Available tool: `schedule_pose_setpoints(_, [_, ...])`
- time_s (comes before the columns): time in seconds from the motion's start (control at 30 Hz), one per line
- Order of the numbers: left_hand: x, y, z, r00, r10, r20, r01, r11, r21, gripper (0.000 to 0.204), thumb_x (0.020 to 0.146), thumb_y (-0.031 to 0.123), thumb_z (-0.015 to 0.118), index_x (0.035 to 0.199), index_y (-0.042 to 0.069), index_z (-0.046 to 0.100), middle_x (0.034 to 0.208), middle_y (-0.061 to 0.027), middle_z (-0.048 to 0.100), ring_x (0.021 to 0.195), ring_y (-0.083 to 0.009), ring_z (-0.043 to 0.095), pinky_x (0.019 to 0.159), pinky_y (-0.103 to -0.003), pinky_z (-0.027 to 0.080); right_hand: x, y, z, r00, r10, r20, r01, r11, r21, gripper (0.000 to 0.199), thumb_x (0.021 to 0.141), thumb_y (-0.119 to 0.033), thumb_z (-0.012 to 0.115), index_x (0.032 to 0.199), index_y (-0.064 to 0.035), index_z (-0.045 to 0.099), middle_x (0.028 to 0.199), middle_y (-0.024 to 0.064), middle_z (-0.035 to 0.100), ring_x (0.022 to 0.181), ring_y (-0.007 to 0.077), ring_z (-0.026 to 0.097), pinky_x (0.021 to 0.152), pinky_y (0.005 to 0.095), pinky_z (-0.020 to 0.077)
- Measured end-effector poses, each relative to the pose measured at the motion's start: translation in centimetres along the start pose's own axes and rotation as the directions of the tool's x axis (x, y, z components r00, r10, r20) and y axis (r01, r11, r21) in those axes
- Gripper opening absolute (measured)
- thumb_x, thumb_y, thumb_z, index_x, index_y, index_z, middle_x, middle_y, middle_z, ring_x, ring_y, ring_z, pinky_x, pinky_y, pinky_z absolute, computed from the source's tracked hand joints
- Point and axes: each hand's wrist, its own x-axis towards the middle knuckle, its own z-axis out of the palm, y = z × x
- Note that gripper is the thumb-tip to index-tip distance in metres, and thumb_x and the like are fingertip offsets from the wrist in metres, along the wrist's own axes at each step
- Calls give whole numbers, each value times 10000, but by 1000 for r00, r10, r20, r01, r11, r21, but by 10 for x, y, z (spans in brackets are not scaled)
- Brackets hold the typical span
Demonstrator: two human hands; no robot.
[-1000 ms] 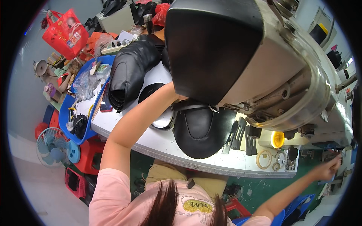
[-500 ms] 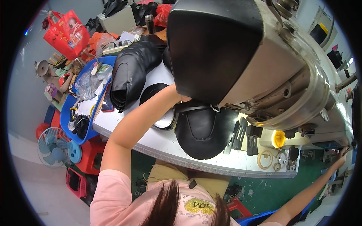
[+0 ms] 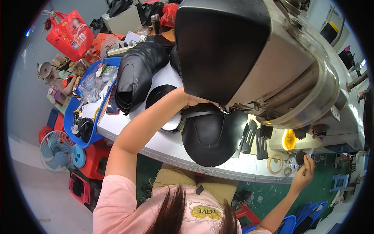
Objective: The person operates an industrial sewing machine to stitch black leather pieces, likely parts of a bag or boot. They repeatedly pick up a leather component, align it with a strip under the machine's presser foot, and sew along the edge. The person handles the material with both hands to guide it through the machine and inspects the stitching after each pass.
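The large head of a sewing machine (image 3: 272, 74) fills the upper right and stands over a black leather piece (image 3: 202, 152). This piece has a rounded near edge and a U-shaped line on it. My left hand (image 3: 196, 100) rests at its far edge, under the machine head; most of its fingers are hidden. At the table's right end, my right hand (image 3: 305, 171) has its fingers closed about a round black knob (image 3: 300, 157). Beside the leather piece, a yellow lit spot (image 3: 288, 139) glows on the machine.
Rolled black leather pieces (image 3: 142, 72) lie at the left, beside a phone (image 3: 113, 102) and a blue tray (image 3: 91, 134) of scraps. Black strips (image 3: 249, 136) and a tape roll (image 3: 275, 163) lie on the white table (image 3: 167, 150). A fan (image 3: 58, 152) stands at left.
My right hand has come in from the far right edge to the black knob. My left hand stays at the leather piece, with a little more of it showing.
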Motion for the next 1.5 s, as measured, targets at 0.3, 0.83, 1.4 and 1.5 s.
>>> schedule_pose_setpoints(0.3, [-9,-14,6,998,-21,54,3,951,308,237,646,40,719,866,55,633,834,-34,612,795,-137,549,768,-255,420,60,114,-62,762,172,-624,-302,947,-107,264,869,-220,493,1033,-36,589,801,72,586,593,124,531,520,265,428])
schedule_pose_setpoints(0.83, [-6,-12,-1,1000,-1,-8,2,998,70,360,646,-46,671,990,27,594,918,-75,609,867,-151,567,817,-265,440,121,225,-117,679,320,-661,-448,893,-29,347,862,-286,521,1031,9,591,935,78,637,781,163,606,709,276,471])
schedule_pose_setpoints(1.4, [-85,-91,28,992,122,-40,-129,957,-261,487,661,-86,626,1121,-3,488,993,-79,593,922,-155,561,834,-309,444,-9,-109,90,704,-105,702,-586,473,658,200,872,-154,465,1009,-8,472,842,66,549,780,124,519,702,250,409])
schedule_pose_setpoints(1.5, [-105,-111,25,961,277,16,-271,949,-159,229,705,19,649,917,49,567,858,-57,579,884,-187,534,805,-339,426,-17,-148,96,535,-274,799,-707,374,601,143,865,-116,483,962,-11,479,853,56,521,796,123,519,731,244,414])
